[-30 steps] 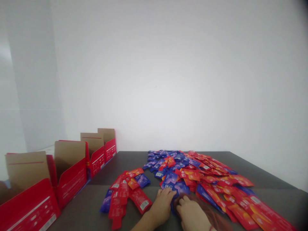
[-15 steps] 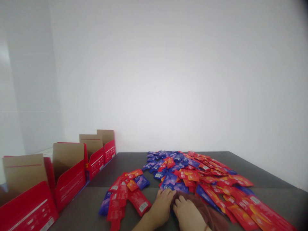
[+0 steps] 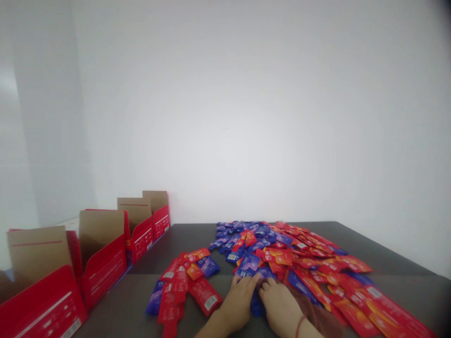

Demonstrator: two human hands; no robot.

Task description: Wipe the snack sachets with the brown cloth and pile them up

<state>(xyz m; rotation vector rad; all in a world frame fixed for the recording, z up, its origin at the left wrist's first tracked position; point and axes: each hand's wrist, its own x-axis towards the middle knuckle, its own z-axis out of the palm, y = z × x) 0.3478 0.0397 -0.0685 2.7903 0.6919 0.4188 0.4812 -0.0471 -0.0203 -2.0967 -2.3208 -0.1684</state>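
At the near edge of a heap of red and blue sachets (image 3: 271,256), my left hand (image 3: 237,303) and my right hand (image 3: 282,303) are close together. Both have their fingers bent and closed at the edge of a brown cloth (image 3: 312,312), which runs out under and to the right of my right hand. What lies under the fingertips is partly hidden. A blue sachet (image 3: 257,306) shows in the gap between the hands. Another blue sachet (image 3: 248,264) lies just beyond my left fingertips.
A smaller group of mostly red sachets (image 3: 179,281) lies left of my hands on the dark table (image 3: 148,267). Several open red cardboard boxes (image 3: 105,267) stand in a row along the left side. A white wall (image 3: 225,117) rises behind the table.
My right hand has shifted a little right and forward, and the gap between the hands has widened. More of the blue sachet shows between them. My left hand has barely moved.
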